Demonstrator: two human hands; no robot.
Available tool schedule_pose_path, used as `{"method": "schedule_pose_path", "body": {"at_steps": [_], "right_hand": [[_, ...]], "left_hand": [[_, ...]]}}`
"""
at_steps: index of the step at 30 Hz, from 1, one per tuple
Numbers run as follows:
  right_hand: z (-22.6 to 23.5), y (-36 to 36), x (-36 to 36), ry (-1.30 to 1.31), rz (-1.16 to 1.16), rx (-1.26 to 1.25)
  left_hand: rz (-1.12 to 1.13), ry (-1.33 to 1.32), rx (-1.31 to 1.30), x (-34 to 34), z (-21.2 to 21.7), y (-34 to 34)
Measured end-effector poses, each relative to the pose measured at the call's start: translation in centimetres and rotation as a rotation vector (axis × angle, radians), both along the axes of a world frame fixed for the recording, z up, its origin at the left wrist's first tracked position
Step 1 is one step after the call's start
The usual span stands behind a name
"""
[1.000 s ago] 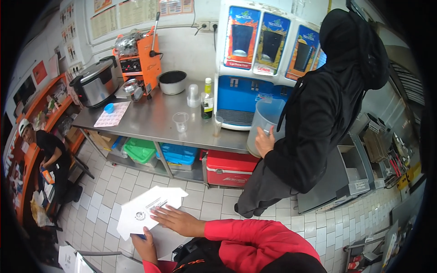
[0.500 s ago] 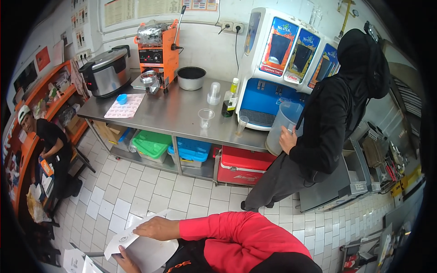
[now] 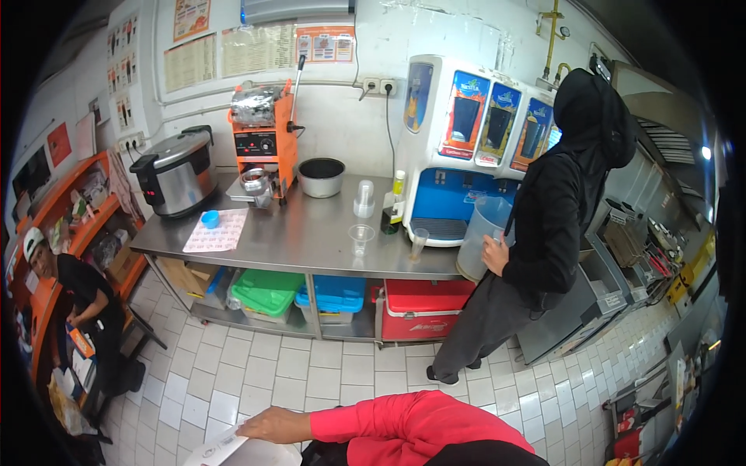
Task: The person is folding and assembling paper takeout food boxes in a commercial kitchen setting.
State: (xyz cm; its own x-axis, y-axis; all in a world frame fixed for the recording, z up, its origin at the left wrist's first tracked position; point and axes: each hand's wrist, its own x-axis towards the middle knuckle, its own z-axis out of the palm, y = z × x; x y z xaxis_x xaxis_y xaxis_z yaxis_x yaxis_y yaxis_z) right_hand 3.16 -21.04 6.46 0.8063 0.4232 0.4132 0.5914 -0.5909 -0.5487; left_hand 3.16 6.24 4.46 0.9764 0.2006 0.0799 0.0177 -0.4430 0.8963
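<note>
My right hand (image 3: 273, 426), at the end of a red sleeve, is at the lower edge of the view. Its fingers are closed over the upper edge of a white cardboard food box (image 3: 211, 450), which looks partly folded. Most of the box is cut off by the bottom of the picture. My left hand is out of view.
Across the tiled floor stands a steel table (image 3: 311, 225) with a rice cooker (image 3: 177, 175), an orange sealing machine (image 3: 264, 144), a pot (image 3: 321, 177) and plastic cups (image 3: 364, 199). A person in black (image 3: 567, 186) holds a clear pitcher (image 3: 486, 225) by a drink dispenser (image 3: 443, 190). Another person (image 3: 81, 295) sits left.
The view has tilted up, so the box and my right hand sit lower in the picture. My left hand, seen at the box before, has left the view.
</note>
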Motion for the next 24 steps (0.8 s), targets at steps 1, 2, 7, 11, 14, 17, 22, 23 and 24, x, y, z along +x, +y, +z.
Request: {"method": "schedule_pose_path", "body": {"at_steps": [1, 2, 7, 11, 14, 17, 22, 23, 24], "right_hand": [[-0.4, 0.4, 0.6, -0.031, -0.004, -0.112], [-0.3, 1.0, 1.2, -0.060, 0.006, -0.220], [1.0, 4.7, 4.8, -0.254, 0.162, -0.181], [2.0, 3.7, 9.1, -0.064, 0.190, -0.087], [3.9, 3.7, 13.7, -0.169, 0.326, 0.068], [5.6, 4.9, 17.8, -0.175, 0.497, 0.003], [8.3, 8.0, 22.2, -0.285, 0.465, 0.077], [8.4, 8.8, 22.8, -0.234, 0.465, 0.175], [8.2, 10.0, 23.2, -0.101, 0.497, 0.222]], "left_hand": [[0.002, -0.007, -0.002, 0.0, 0.6, -0.4], [0.015, 0.048, 0.093, -0.3, 1.1, -0.5], [-0.135, 0.020, 0.076, 0.3, 2.1, -0.8], [-0.186, 0.003, 0.158, 2.9, 3.4, -2.8], [0.124, -0.071, -0.013, 4.0, 5.2, -5.0], [0.260, -0.068, -0.162, 4.9, 6.5, -5.1], [0.705, -0.315, -0.148, 5.3, 8.4, -3.8], [0.831, -0.373, -0.145, 4.8, 8.1, -3.4], [0.952, -0.432, -0.133, 4.2, 7.7, -3.1]]}}
